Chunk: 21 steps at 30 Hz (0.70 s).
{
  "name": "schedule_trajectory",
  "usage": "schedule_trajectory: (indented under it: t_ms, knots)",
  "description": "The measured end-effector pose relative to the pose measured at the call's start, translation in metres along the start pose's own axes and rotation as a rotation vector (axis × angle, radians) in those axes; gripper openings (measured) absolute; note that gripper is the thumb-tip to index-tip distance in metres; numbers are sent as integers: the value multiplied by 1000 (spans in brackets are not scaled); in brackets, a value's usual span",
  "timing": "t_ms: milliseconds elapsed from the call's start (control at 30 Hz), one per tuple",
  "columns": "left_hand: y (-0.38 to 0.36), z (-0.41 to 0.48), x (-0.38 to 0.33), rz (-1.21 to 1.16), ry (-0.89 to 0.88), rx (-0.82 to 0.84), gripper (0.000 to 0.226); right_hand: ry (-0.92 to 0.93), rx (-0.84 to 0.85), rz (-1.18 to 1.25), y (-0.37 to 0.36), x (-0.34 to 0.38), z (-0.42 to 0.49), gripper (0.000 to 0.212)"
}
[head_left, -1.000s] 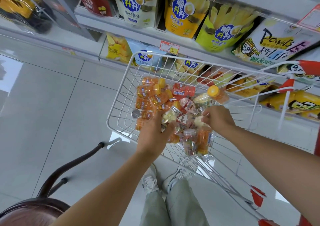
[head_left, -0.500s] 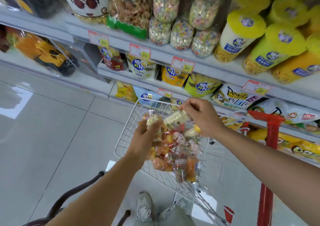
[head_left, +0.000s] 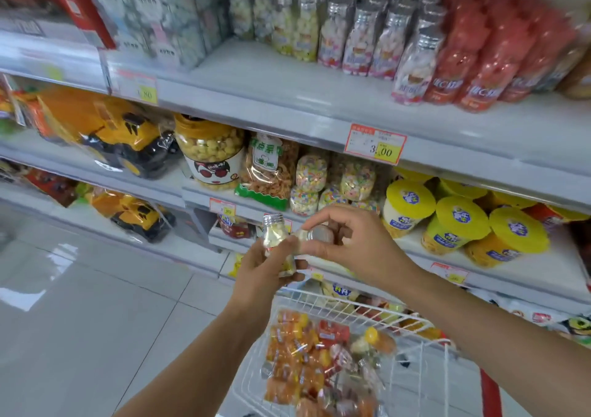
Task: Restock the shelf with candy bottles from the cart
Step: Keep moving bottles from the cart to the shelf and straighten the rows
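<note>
Below and just in front of the hands, the cart [head_left: 319, 298] holds a heap of candy bottles [head_left: 297, 352], mostly orange and red. A second ago both hands were down in that heap. They have since come up clear of the cart rim, each with one bottle.

The left hand [head_left: 259, 272] grips a pale-filled bottle [head_left: 273, 236] upright, silver cap on top, fingers curled round its lower body. The right hand [head_left: 348, 247], just beside it, pinches a second bottle [head_left: 315, 234] lying sideways, cap toward the palm. The two bottles meet or nearly meet; contact cannot be confirmed.

Behind the hands stand yellow-lidded tubs [head_left: 460, 224] and bagged snacks. Above and beyond them, the top shelf [head_left: 271, 74] has come into view: a row of silver-capped bottles [head_left: 361, 39] of the same kind stands at its back and right, with bare shelf in front and to the left.

Assessment: pick-up is complete for this pair. Placement is not yet done, and that bare stretch is the likely destination. Most of the stock is in the cart, so the task is at an early stage.
</note>
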<state>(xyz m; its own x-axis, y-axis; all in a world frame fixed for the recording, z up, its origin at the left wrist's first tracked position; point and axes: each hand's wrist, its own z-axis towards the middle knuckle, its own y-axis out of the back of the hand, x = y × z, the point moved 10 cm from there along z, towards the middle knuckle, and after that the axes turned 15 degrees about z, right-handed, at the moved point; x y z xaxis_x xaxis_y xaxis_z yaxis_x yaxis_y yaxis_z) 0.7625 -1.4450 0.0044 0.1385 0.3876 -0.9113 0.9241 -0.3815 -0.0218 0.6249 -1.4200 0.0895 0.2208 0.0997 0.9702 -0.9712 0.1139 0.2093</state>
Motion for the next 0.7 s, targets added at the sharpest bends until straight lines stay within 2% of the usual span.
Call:
schedule_trajectory:
  t_ms: [133,233,367,533,633,700]
  knots:
    - [17,0,-57,9,-99,-37,12,113,17,-61,-2,52,22,38]
    - [24,-5,-113,54,-198,-22,16,272,23,-146,0,103,38,36]
    - [21,0,-195,183,-366,29,25,442,-226,-101,41,163,70,24]
    - [23,28,-281,363,-562,-91,46,476,-513,-73,93,188,112,12]
    - [19,53,-306,559,-644,-154,39,398,-586,-171,102,173,136,20]
    - [16,72,-310,638,-642,-196,42,365,-589,-204,102,160,149,26]
